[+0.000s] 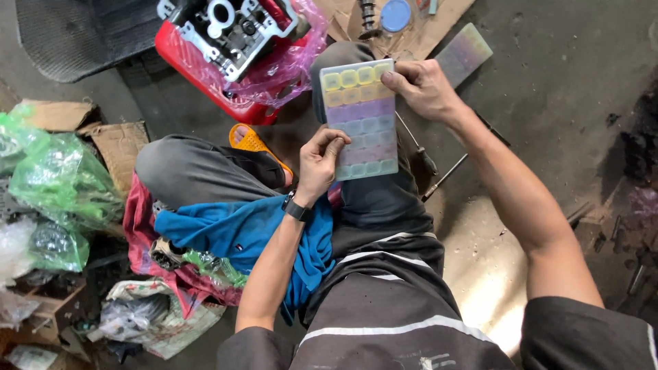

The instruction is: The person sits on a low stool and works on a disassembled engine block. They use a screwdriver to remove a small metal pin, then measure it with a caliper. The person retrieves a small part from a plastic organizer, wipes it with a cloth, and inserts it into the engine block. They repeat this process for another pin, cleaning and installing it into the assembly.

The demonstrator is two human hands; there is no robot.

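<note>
Here we hold a compartmented organiser box (pixel 361 118) of pale yellow, purple and blue cells over our knee, in the upper middle of the frame. Our left hand (pixel 321 159) grips its lower left edge, fingers curled closed on it — our right hand (pixel 423 88) pinches its upper right corner. Behind it, at the upper left, a metal engine part (pixel 233 27) sits in a red tray (pixel 205 68). A screwdriver (pixel 417 145) lies on the floor (pixel 562 82) just right of the box.

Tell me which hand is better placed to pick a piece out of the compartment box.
Left, probably. The left hand has fingertips on the compartment box face at its near edge; the right hand grips the far corner, steadying it.
</note>
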